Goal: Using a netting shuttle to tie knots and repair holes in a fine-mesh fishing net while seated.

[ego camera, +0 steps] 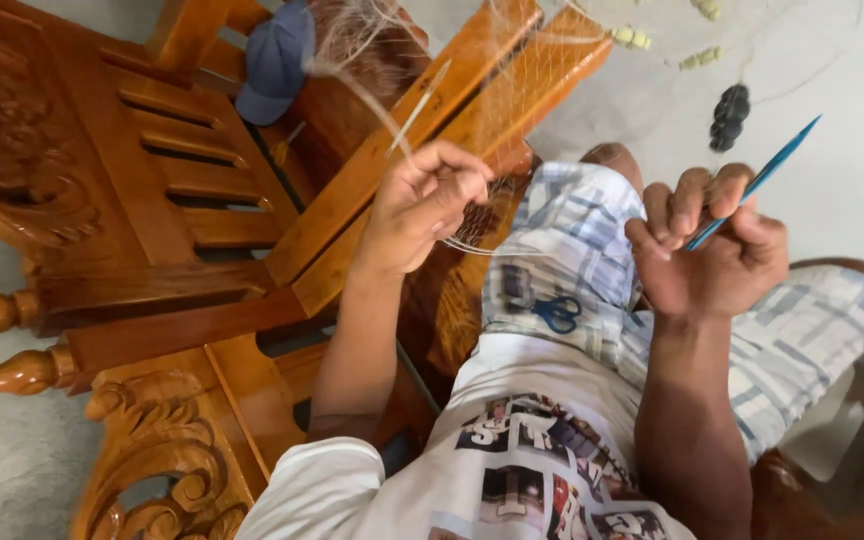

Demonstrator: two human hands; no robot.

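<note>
Right hand (717, 250) clenched around a blue netting needle (757, 180); left hand (422, 205) pinches fine net (512, 90).

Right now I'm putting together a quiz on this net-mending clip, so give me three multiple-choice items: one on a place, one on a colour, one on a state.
1. Where do the scissors lie?
A. on the floor
B. on the person's lap
C. on the wooden chair

2. What colour is the netting needle in the right hand?
A. blue
B. red
C. yellow

3. How is the left hand set?
A. flat and open
B. hanging empty at the side
C. closed, pinching the fine net

Key: 1 B, the blue handles rest on the plaid shorts; 2 A, its slim blue tip sticks out past the fist; 3 C, the fingers are curled on the mesh strands.
</note>
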